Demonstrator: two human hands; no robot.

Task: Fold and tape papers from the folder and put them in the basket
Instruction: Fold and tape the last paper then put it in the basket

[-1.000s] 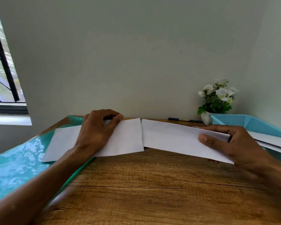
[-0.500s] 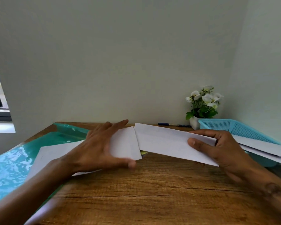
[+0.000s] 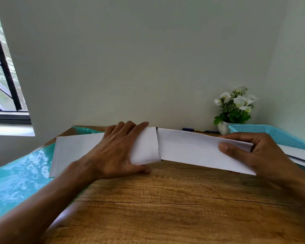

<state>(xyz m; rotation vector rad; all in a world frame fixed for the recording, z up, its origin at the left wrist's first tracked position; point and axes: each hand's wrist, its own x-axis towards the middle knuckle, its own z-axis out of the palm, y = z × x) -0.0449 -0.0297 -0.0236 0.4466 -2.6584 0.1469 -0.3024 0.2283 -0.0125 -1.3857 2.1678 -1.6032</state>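
A long folded white paper (image 3: 188, 148) is held above the wooden table (image 3: 165, 208). My right hand (image 3: 257, 154) pinches its right end, thumb on top. A second folded white paper (image 3: 74, 152) lies to the left, partly over the teal folder (image 3: 16, 176). My left hand (image 3: 113, 152) lies across this paper with its fingers straight, and the thumb is tucked under the near right edge, which bends upward. The two papers meet end to end at the middle. The blue basket (image 3: 275, 134) stands at the far right with folded white papers (image 3: 299, 155) in it.
A white pot of white flowers (image 3: 234, 110) stands at the back right against the wall, next to the basket. A dark blue pen (image 3: 199, 130) lies along the back edge. A window (image 3: 2, 67) is at the left.
My left hand has slid right along the left paper and its thumb has gone under the edge. The view has swung back to the left. My right hand keeps its pinch.
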